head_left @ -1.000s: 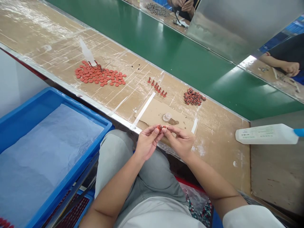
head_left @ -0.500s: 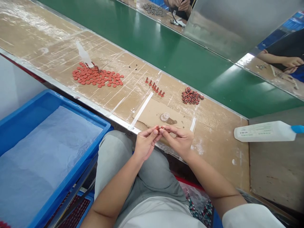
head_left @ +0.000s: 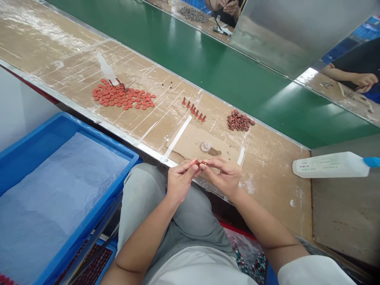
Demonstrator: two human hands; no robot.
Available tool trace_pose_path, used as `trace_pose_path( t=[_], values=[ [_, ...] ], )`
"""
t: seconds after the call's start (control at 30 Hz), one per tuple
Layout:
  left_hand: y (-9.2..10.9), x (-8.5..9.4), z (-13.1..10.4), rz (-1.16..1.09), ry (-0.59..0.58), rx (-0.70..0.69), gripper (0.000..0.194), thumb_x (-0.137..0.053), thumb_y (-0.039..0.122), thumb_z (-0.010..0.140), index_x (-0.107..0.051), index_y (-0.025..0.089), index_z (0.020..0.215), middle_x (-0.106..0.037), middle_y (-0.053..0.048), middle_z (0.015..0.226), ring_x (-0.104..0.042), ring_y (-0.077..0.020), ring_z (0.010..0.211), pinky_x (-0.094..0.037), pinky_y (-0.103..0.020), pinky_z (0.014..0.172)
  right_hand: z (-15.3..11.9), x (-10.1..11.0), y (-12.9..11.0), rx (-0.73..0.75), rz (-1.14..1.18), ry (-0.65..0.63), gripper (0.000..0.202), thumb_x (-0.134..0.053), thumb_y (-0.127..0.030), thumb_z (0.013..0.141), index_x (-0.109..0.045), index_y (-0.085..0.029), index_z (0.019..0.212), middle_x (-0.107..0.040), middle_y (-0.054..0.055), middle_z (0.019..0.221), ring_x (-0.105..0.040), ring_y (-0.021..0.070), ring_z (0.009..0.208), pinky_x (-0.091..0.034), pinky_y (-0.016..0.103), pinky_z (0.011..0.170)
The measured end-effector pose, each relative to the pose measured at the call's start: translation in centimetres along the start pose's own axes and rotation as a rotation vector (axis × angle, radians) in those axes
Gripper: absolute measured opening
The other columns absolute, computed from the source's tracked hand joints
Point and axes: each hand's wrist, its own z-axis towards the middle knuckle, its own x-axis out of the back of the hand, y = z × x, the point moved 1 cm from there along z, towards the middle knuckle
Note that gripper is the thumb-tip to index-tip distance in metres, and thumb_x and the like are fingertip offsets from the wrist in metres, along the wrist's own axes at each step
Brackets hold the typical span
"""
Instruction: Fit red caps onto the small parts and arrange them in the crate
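My left hand [head_left: 179, 180] and my right hand [head_left: 225, 174] meet over the table's front edge, both closed in fingertip pinches. Between the left fingertips is a small red disc [head_left: 196, 162], partly covered. The right fingertips pinch a small red-and-black figurine [head_left: 203, 162] against it; whether the two are joined I cannot tell. Just beyond the hands, a small clear cup [head_left: 206, 146] stands on a cardboard sheet [head_left: 190, 138] beside a wet stain. Farther back are a short row of red figurines on disc bases [head_left: 194, 110] and a pile of loose red-and-black figurines [head_left: 240, 120].
Many red discs [head_left: 118, 97] lie at the left, with a white translucent bottle [head_left: 107, 69] among them. A white bottle with a blue cap [head_left: 329, 164] lies at the right. A blue tray [head_left: 130, 156] is left of my legs. Beyond the green belt [head_left: 184, 51], other people's hands work.
My left hand has shifted slightly left, and the fingertips of both hands are a little farther apart, showing more of the small red pieces. Things on the table look the same.
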Motion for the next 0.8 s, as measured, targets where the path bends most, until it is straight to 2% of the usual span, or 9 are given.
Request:
trace_pose_path(
  t=[0.2,0.43,0.67,0.8],
  values=[
    [0.01,0.06,0.01,0.008,-0.002,0.000,0.027,-0.081,0.027,0.063,-0.076,0.019,0.088,-0.072,-0.004,0.096,-0.069,-0.0149,0.085,-0.058,-0.027,0.081,-0.21,-0.08,0.38,-0.008,-0.022,0.016,0.018,-0.075,-0.024,0.071,-0.074,-0.026,0.089,-0.074,0.003,0.080,-0.068,0.0158,0.068,-0.056,0.029,0.064],
    [0.42,-0.08,0.10,0.021,-0.043,-0.024,0.024,-0.079,0.026,0.065,-0.076,0.020,0.088,-0.072,-0.004,0.096,-0.068,-0.0153,0.085,-0.059,-0.029,0.081,-0.38,-0.30,0.19,0.064,0.030,0.038,0.028,-0.075,-0.014,0.070,-0.073,-0.028,0.094,-0.074,0.001,0.081,-0.066,0.0141,0.065,-0.054,0.028,0.059],
    [0.68,-0.26,-0.14,0.051,-0.038,-0.045,0.025,-0.079,0.027,0.065,-0.076,0.020,0.088,-0.071,-0.004,0.099,-0.068,-0.0154,0.087,-0.059,-0.027,0.079,-0.57,-0.70,-0.09,0.020,-0.044,0.095,0.016,-0.075,-0.022,0.071,-0.074,-0.025,0.087,-0.069,-0.001,0.062,-0.054,0.0103,0.046,-0.046,0.024,0.046],
    [0.62,-0.25,-0.12,0.023,-0.029,-0.023,0.025,-0.079,0.027,0.065,-0.076,0.020,0.088,-0.072,-0.004,0.099,-0.068,-0.0131,0.081,-0.058,-0.023,0.075,-0.73,-0.89,-0.15,0.000,0.008,0.093,0.019,-0.073,-0.020,0.073,-0.073,-0.025,0.091,-0.072,0.002,0.071,-0.062,0.0127,0.055,-0.048,0.025,0.048]
  ],
)
